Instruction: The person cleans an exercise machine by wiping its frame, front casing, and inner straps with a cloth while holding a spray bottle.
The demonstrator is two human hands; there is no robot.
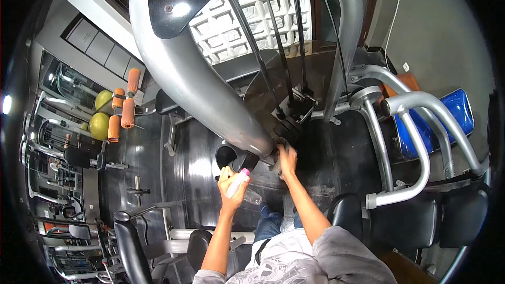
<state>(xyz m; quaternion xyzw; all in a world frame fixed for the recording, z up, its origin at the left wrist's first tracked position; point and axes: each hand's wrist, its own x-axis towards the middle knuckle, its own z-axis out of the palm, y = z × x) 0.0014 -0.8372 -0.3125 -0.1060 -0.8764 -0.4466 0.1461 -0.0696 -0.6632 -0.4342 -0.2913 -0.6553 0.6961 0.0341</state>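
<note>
Right hand point(287, 162) closed on what looks like a grey cloth point(280, 143), at the foot of the thick silver tube point(195, 81); tube's long axis slants up-left from there. Left hand point(233, 198) wrapped round a spray bottle point(253, 196), pink nozzle point(245, 171) toward the tube, clear body angled down-right. Right hand is nearer the tube's foot; bottle sits lower, left of it.

Two hands point(287, 161), one pink-topped bottle point(253, 196), four orange rollers point(128, 113), two big yellow-green balls point(99, 127).
</note>
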